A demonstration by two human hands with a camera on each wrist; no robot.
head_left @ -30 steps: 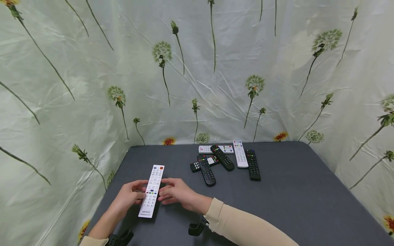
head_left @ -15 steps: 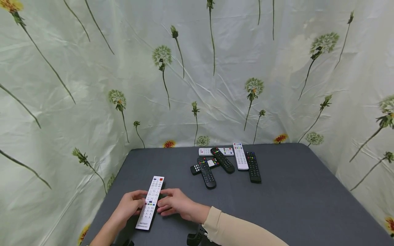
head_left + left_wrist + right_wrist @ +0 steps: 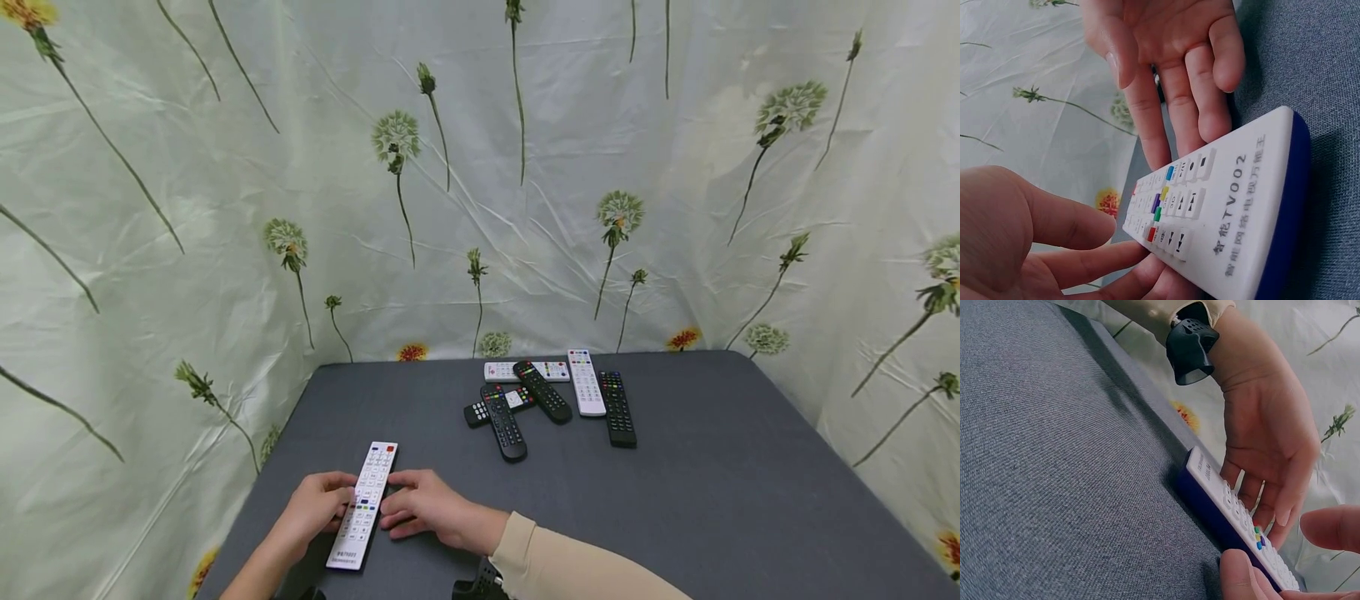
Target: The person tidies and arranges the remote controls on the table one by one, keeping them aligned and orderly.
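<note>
A long white remote control (image 3: 363, 510) with a dark blue underside lies slanted on the grey table, its lettered end towards me. My left hand (image 3: 313, 510) is along its left edge, thumb raised and fingers reaching to the side, as the left wrist view shows the fingers (image 3: 1094, 259) there. At the opposite edge is my right hand (image 3: 431, 508), its fingers loosely bent beside the remote control. In the right wrist view, a right fingertip (image 3: 1239, 575) is close against the blue side; exact contact is hard to tell.
Towards the far edge of the grey table (image 3: 675, 500) lie several other remotes: a white one (image 3: 501, 372) under a black one (image 3: 542, 392), a crossed black one (image 3: 504, 423), an upright white one (image 3: 586, 383) and a black one (image 3: 618, 410). A flower-printed curtain (image 3: 480, 167) hangs behind.
The white remote control and both hands appear lower in the head view, nearer to me. The view itself also shifted slightly. The remotes at the back keep their arrangement.
</note>
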